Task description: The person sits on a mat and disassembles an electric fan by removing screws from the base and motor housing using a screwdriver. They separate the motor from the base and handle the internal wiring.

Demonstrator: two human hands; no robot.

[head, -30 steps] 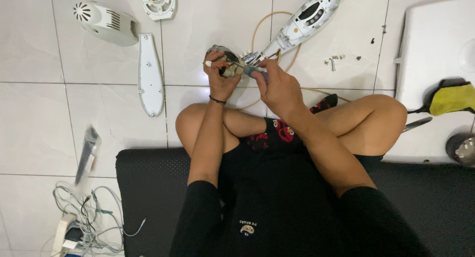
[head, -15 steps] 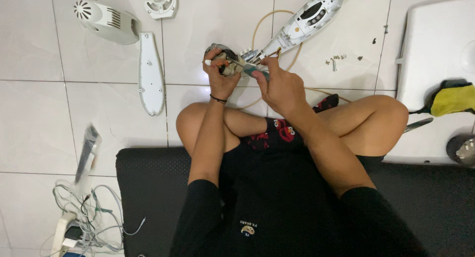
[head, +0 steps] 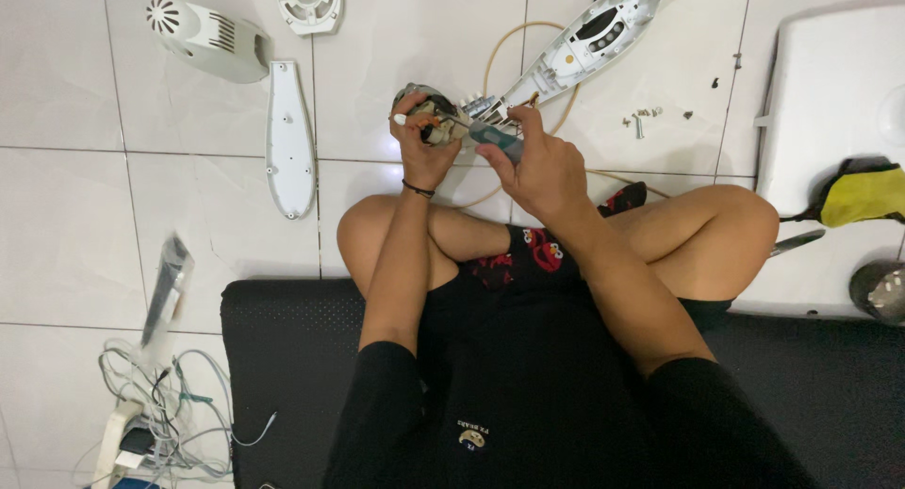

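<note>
**White tiles, a motor held up for the screwdriver**

We sit cross-legged on the floor (head: 415, 37). Our left hand (head: 421, 150) closes its fingers around the small motor (head: 436, 107), held above the tiles just beyond our knees. Our right hand (head: 539, 169) grips the teal-handled screwdriver (head: 490, 136), tip set against the motor. We judge a screw is being worked; next, steady pressure and turning. Loose screws (head: 641, 119) lie far right.
</note>
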